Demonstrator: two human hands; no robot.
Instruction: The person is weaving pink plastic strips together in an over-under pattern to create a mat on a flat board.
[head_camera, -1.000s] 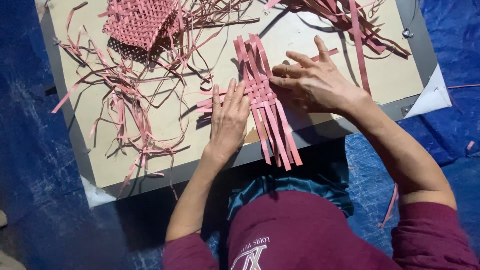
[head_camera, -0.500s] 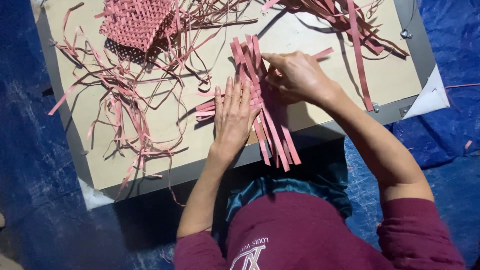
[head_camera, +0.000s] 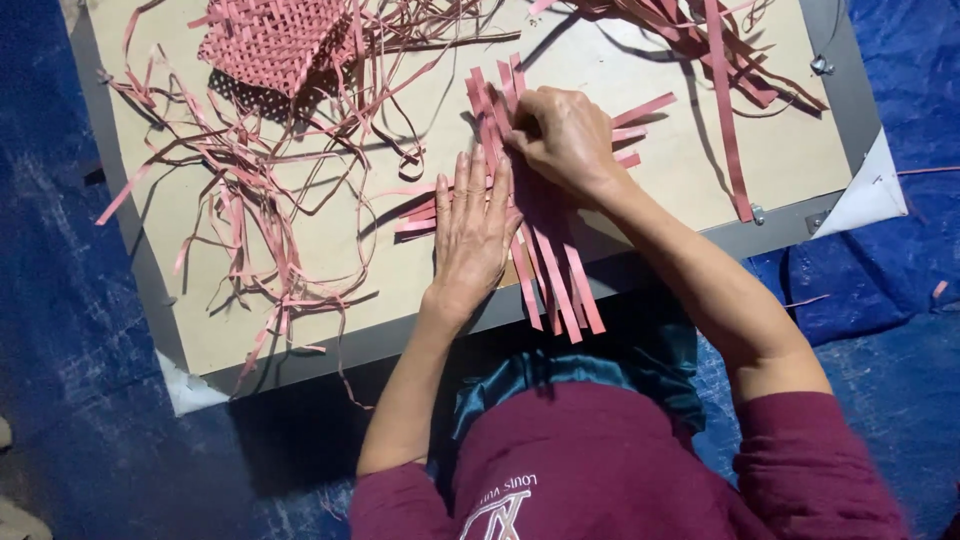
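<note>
Head view, from the left: loose pink strips (head_camera: 240, 200) lie tangled on the tan board surface (head_camera: 330, 290), with a finished pink woven mat (head_camera: 270, 40) above them. Next, the left hand (head_camera: 472, 235) lies flat, palm down, fingers spread and straight – its grip holds nothing, only pressing the half-woven pink strip panel (head_camera: 545, 240) at the board's near edge. Further right, the right hand (head_camera: 565, 135) curls knuckles-up, fingertips pinched on the panel's upper strips, forearm angled across the board's edge.
</note>
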